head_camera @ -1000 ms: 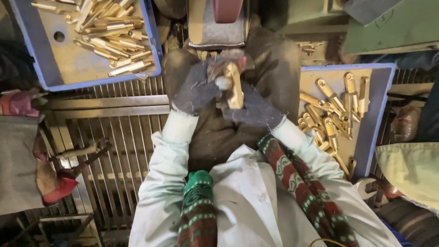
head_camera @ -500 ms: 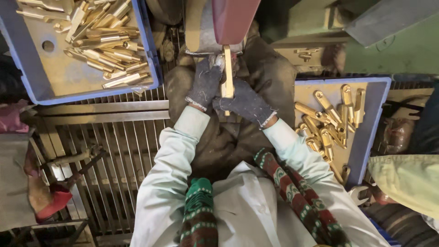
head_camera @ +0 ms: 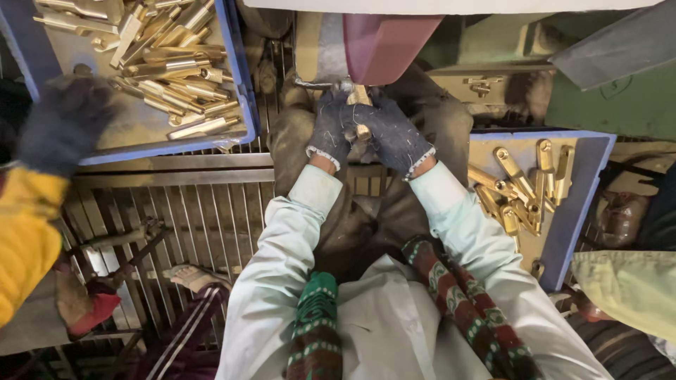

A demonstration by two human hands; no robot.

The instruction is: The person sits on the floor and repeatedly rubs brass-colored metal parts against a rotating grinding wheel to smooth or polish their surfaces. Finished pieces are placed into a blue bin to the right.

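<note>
**Both gloved hands press a brass piece up under the machine head**

We see the left hand [head_camera: 329,130] and the right hand [head_camera: 394,134], both in dark grey knitted gloves, meeting just below the maroon, wedge-shaped machine head [head_camera: 384,42] at the top middle of the view. Between them sits a short golden brass piece [head_camera: 360,98]. Its long axis runs away from the person, toward the machine head, and its far end touches or nearly touches the underside of that head; we cannot tell which. The near end shows as a small rounded knob between the two gloves. The fingers of both hands are clenched around the piece, the left from its left side and the right from its right side, with the knuckles pressed together.

Left of the machine head lies a blue-rimmed flat tray [head_camera: 243,91] heaped with long brass parts [head_camera: 169,70] lying in mixed directions. Right of the machine head, and lower, a second blue-rimmed tray [head_camera: 577,204] holds a smaller cluster of brass parts with holes [head_camera: 524,186]. Far left of the machine head, a co-worker's blurred dark glove [head_camera: 63,123] and yellow sleeve [head_camera: 24,239] overlap the first tray's corner. Below the hands, a metal grate floor [head_camera: 176,218] shows.
</note>
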